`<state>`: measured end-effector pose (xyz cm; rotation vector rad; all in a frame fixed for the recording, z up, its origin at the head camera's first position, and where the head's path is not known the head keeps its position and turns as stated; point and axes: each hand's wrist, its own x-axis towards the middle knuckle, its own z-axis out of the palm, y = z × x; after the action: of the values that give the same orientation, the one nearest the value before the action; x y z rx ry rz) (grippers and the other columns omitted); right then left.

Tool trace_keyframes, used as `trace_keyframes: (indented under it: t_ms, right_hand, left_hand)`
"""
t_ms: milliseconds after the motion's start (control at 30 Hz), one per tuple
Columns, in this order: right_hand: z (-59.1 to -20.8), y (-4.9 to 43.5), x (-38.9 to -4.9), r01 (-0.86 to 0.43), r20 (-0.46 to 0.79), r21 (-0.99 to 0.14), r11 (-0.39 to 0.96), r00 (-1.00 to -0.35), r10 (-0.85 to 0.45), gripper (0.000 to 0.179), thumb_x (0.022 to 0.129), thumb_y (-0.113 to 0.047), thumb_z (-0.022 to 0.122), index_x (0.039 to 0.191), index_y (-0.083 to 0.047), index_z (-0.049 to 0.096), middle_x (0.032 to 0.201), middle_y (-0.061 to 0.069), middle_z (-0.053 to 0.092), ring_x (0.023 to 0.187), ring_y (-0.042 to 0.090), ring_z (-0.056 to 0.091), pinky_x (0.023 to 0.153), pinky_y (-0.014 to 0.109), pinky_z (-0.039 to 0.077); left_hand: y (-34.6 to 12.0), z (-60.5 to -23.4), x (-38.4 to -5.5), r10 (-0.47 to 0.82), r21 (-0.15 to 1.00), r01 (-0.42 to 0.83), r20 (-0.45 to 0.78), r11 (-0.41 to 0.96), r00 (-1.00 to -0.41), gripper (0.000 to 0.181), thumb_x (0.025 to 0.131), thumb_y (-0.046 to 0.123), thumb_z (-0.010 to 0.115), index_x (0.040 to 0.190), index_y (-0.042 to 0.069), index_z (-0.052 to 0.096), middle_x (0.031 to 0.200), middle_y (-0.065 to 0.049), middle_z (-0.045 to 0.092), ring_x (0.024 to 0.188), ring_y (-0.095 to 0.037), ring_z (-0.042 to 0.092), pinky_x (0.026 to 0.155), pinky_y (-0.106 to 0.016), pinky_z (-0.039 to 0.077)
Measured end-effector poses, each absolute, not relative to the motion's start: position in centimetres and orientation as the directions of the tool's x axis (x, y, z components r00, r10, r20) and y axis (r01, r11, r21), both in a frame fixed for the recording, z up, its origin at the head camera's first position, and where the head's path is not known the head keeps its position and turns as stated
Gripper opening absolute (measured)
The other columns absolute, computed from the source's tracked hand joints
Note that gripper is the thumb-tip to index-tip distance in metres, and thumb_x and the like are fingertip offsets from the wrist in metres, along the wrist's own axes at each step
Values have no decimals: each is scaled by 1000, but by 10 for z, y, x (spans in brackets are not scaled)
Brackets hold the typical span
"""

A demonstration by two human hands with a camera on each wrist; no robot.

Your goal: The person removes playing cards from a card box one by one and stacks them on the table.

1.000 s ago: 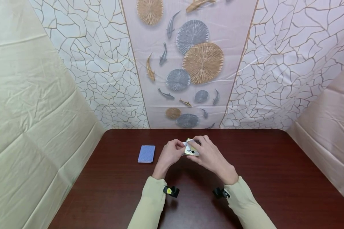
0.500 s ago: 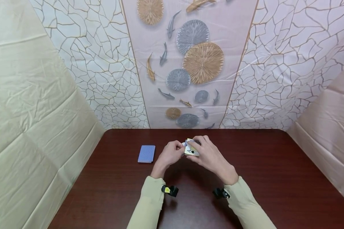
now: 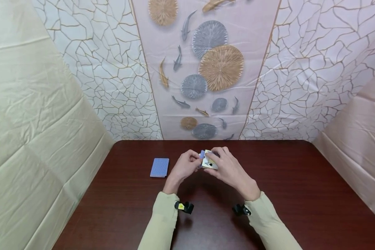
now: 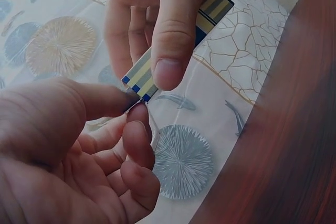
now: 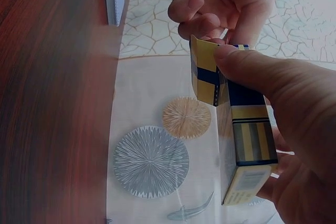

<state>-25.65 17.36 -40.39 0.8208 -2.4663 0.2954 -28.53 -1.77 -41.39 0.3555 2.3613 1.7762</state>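
Observation:
A playing card box (image 3: 210, 161) with an ace of spades on its face is held above the table. My right hand (image 3: 229, 168) grips it, fingers on the far side and thumb on the near side. At the box's left end, my left hand (image 3: 185, 166) pinches with thumb and index finger. In the right wrist view, a yellow and blue flap (image 5: 205, 72) stands out from the end of the box. The left wrist view shows the striped narrow side (image 4: 143, 77) meeting the left fingertips. A blue-backed deck of cards (image 3: 159, 167) lies left of the hands.
The dark red-brown table (image 3: 128, 215) extends around both forearms. Behind it hangs a patterned cloth (image 3: 187, 86) with fish and round motifs. Pale cloth walls (image 3: 62, 139) border the left and right sides. Each wrist wears a black strap-mounted camera (image 3: 185, 207).
A blue patterned piece now shows more between the left fingers and the box's left end. The left hand has shifted slightly; the right hand keeps its grip almost in place.

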Motion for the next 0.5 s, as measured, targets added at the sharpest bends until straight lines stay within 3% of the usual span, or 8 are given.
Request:
trace_keyframes:
  t_ms: [500]
  right_hand:
    - [-404,175,-258,-595,531,-54,802,-697,-482,53,79,-37,82,124,-13,66,119,15,59,103,28,50,78,37,52]
  left_hand:
    - [-18,-412,-287,257,965,53,-15,256,-966,15,92,13,68,102,3,61,79,-4,63,65,-15,55,58,-27,46]
